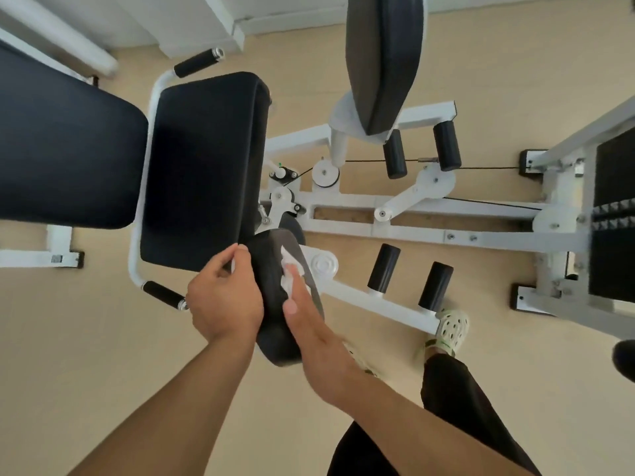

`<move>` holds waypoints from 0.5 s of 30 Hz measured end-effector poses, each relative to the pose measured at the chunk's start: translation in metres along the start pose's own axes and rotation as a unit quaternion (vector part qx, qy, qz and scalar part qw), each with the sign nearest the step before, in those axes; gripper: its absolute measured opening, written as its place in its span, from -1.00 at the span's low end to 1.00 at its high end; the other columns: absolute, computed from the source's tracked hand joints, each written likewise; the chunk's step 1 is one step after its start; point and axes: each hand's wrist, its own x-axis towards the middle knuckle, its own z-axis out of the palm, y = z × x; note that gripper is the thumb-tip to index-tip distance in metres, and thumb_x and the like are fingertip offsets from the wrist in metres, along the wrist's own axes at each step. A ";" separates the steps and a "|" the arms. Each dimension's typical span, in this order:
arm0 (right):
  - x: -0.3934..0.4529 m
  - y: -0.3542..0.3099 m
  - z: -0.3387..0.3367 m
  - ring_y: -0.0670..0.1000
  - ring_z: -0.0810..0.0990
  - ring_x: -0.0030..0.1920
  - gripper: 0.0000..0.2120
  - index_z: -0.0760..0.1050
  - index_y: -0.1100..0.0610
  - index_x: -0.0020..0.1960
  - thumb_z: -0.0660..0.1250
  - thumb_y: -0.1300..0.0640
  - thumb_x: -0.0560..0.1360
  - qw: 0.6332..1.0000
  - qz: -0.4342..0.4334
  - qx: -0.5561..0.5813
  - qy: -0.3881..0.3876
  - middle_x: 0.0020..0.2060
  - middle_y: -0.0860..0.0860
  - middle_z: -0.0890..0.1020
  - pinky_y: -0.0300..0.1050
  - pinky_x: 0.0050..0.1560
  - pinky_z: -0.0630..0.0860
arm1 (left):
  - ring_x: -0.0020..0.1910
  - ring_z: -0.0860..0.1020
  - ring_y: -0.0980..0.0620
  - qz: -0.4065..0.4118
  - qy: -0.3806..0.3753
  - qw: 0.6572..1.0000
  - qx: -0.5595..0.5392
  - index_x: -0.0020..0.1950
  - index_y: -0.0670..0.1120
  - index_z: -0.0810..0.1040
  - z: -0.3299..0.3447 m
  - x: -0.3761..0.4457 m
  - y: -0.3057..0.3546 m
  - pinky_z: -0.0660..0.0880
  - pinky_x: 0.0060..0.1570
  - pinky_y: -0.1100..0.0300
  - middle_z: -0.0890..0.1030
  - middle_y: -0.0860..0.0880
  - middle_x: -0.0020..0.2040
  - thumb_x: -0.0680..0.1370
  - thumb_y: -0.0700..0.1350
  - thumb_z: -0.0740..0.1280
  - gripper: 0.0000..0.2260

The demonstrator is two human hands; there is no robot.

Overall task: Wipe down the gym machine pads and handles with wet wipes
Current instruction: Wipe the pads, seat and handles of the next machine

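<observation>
A black leg pad point(271, 297) of the white gym machine stands upright in front of me. My left hand point(225, 297) grips the pad's left side, fingers curled over its edge. My right hand point(311, 324) lies flat against the pad's right face and presses a white wet wipe point(288, 274) under its fingers. The black seat pad point(202, 170) lies just beyond, with the back pad point(65, 149) to its left. Black foam handles point(197, 61) point(163, 293) stick out beside the seat.
A second leg pad point(383, 60) hangs at the top. Black foam rollers point(383, 267) point(434, 285) point(395, 152) point(446, 144) stand on the white frame point(412, 231). The weight stack point(613, 214) is at the right. My leg and shoe point(452, 326) are on the beige floor.
</observation>
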 end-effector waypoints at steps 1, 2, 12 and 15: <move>0.018 0.001 -0.002 -0.30 0.00 0.59 -0.51 0.00 -0.48 0.55 0.01 -0.36 0.65 1.000 -0.010 0.012 -0.006 0.56 -0.44 0.09 -0.08 0.61 -0.03 | -0.13 0.57 0.14 0.007 -0.003 1.000 0.004 0.06 0.10 0.72 0.001 0.001 0.001 0.40 -0.14 0.24 0.66 0.18 -0.12 0.57 0.09 0.32 -0.79; 0.037 -0.006 -0.005 -0.23 0.12 0.59 -0.50 0.08 -0.46 0.55 0.04 -0.39 0.63 0.999 0.001 0.044 -0.011 0.57 -0.36 0.19 -0.01 0.62 0.04 | -0.14 0.58 0.17 0.010 -0.004 1.000 0.005 0.03 0.11 0.72 0.001 0.002 0.002 0.41 -0.13 0.24 0.67 0.20 -0.15 0.56 0.09 0.32 -0.81; 0.071 0.073 -0.038 -0.08 0.30 0.53 -0.43 0.28 0.00 0.58 0.06 -0.27 0.68 0.957 0.215 0.171 0.096 0.43 -0.20 0.37 -0.31 0.37 0.15 | -0.25 0.55 0.23 0.026 0.001 1.000 -0.012 -0.06 0.15 0.70 0.005 0.005 -0.006 0.34 -0.23 0.37 0.60 0.21 -0.33 0.57 0.01 0.35 -0.88; 0.017 0.055 -0.017 -0.43 0.23 0.46 -0.61 0.24 -0.20 0.54 0.04 -0.17 0.73 0.978 0.102 0.168 0.075 0.40 -0.49 0.34 -0.56 0.28 0.14 | -0.29 0.52 0.33 0.040 -0.010 0.999 -0.013 0.01 0.10 0.70 0.005 0.005 -0.003 0.32 -0.26 0.38 0.56 0.17 -0.32 0.59 0.01 0.34 -0.86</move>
